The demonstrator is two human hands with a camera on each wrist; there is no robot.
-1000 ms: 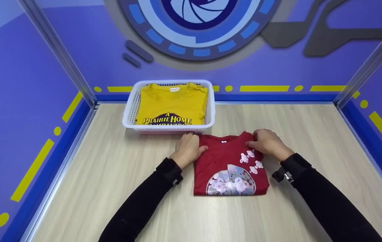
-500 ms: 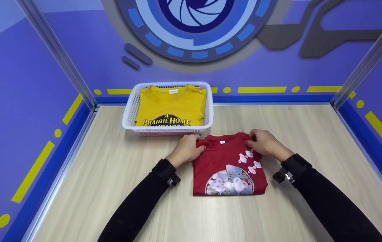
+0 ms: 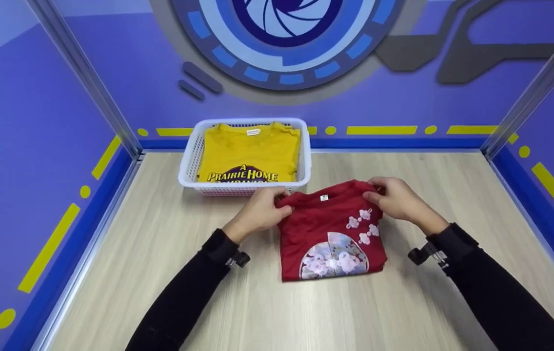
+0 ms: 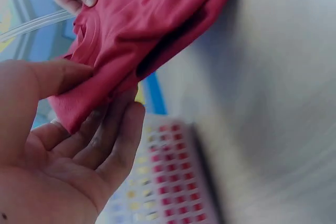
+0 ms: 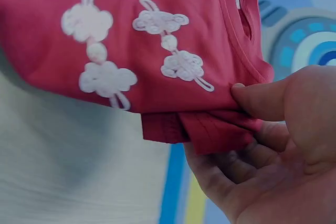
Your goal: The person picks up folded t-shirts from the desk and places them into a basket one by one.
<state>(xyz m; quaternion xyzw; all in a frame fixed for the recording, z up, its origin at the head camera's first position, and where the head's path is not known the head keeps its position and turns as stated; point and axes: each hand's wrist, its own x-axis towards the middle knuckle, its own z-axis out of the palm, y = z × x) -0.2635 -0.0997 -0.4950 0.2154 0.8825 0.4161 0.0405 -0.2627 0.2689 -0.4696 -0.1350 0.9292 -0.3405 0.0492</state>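
A folded red T-shirt [image 3: 306, 229] with a round floral print and pale knot motifs lies face up in the head view, its collar end lifted off the table. My left hand [image 3: 261, 209] pinches its upper left corner, thumb on top and fingers beneath, as the left wrist view shows with the shirt [image 4: 142, 19] hanging from the grip. At the upper right corner my right hand [image 3: 396, 200] pinches the fabric the same way. In the right wrist view the thumb presses beside the collar of the shirt [image 5: 173, 87], and a folded sleeve shows below.
Behind the shirt, to the left, a white plastic basket [image 3: 185, 163] holds a folded yellow T-shirt [image 3: 250, 151] with printed lettering. The wooden table [image 3: 160, 253] is bounded by blue-purple panels at the back and both sides.
Both hands have taken hold of the red shirt's upper corners and raised them off the table, the right corner slightly higher. The basket and yellow shirt have stayed put.
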